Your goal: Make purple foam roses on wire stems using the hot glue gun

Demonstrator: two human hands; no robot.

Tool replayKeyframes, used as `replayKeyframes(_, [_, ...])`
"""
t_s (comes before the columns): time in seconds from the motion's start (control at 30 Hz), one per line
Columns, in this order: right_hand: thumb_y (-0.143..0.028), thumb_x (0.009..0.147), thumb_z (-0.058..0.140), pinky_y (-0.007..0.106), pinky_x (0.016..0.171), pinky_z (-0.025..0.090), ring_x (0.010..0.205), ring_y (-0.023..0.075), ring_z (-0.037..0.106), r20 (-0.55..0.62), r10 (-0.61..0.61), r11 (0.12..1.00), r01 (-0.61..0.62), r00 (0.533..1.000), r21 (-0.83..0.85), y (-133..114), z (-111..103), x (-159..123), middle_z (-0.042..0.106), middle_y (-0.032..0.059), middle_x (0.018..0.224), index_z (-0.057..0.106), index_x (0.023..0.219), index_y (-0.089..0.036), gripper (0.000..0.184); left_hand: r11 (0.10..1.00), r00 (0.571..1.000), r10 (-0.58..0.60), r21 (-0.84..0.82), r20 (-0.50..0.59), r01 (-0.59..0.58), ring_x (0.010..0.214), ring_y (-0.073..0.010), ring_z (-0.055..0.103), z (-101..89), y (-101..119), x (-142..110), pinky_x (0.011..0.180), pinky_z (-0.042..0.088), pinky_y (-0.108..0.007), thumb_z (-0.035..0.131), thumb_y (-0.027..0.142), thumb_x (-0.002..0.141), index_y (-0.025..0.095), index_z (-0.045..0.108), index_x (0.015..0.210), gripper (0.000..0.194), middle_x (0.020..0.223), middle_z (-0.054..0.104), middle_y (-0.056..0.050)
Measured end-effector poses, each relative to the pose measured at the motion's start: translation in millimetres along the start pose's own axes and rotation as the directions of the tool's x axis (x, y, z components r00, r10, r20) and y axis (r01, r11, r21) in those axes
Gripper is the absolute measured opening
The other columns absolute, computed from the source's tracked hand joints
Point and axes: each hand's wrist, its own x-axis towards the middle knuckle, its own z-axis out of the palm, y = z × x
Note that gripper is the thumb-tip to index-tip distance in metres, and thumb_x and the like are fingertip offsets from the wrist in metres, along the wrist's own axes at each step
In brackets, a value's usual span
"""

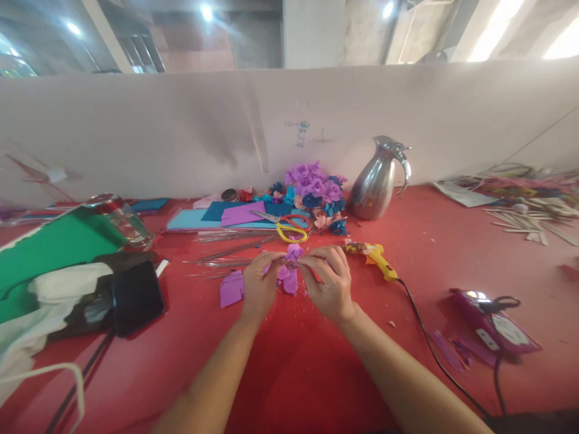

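My left hand (262, 280) and my right hand (329, 282) meet over the table, thumbs and forefingers pinched on a small purple petal (292, 264). Its exact shape is partly covered by my fingertips. Just beyond and beneath it are more purple petals (289, 283) on the red surface. Beside my left hand lie cut purple foam-like pieces (231, 289). Behind my hands, scissors (289, 228) with yellow and red handles rest on coloured sheets. A yellow glue gun (374, 256) lies to the right of my right hand.
Purple, blue and pink craft flowers (312, 187) are heaped by the wall, beside a steel jug (376, 181). Thin wires (226, 262) lie left of centre. A black phone (138, 298) and a glass jar (120, 220) are left; a purple power strip (495, 325) with cords is right.
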Motion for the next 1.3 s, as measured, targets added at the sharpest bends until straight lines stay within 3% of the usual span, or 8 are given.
replayKeyframes(0.3, [-0.012,0.082,0.064,0.032,0.068,0.045,0.075,0.017,0.054,-0.004,-0.067,0.997,0.066,0.998,-0.049,3.7,-3.1,3.8,0.062,0.0046,0.083,0.066,0.09,-0.02,0.011,0.999,0.999,0.032,-0.006,0.044,-0.032,0.074,-0.0179,0.064,-2.6,0.1,2.1,0.075,0.049,-0.029,0.062,0.028,0.081,0.022,0.073,0.079,0.012,0.076,0.07,-0.001])
replayKeyframes(0.83, [-0.01,0.079,0.061,0.034,0.069,0.045,0.077,0.0194,0.056,0.011,-0.047,0.997,0.048,0.999,-0.053,2.1,-3.8,4.8,0.063,0.0058,0.085,0.059,0.089,-0.02,0.014,0.998,0.997,0.06,0.03,0.057,-0.061,0.073,-0.0178,0.065,0.2,1.6,0.5,0.075,0.05,-0.029,0.064,0.027,0.08,0.023,0.074,0.08,0.012,0.078,0.072,0.0])
replayKeyframes(1.07, [-0.011,0.079,0.062,0.034,0.07,0.045,0.077,0.0192,0.055,0.013,-0.023,0.995,0.024,1.0,-0.092,3.3,-3.2,4.1,0.063,0.0051,0.083,0.058,0.085,-0.02,0.011,0.985,0.992,0.121,0.12,0.043,-0.125,0.074,-0.0189,0.066,1.0,-0.5,-0.4,0.083,0.048,-0.034,0.061,0.03,0.083,0.024,0.074,0.08,0.015,0.077,0.073,-0.001])
replayKeyframes(1.3, [-0.014,0.079,0.062,0.034,0.071,0.044,0.078,0.0184,0.054,0.022,-0.023,0.99,0.026,0.999,-0.14,4.7,-1.8,1.6,0.06,0.0061,0.096,0.063,0.095,-0.022,0.018,0.931,0.972,0.232,0.281,0.031,-0.232,0.076,-0.0191,0.067,2.3,-1.3,-2.1,0.092,0.042,-0.039,0.057,0.029,0.088,0.025,0.074,0.082,0.018,0.081,0.075,-0.002])
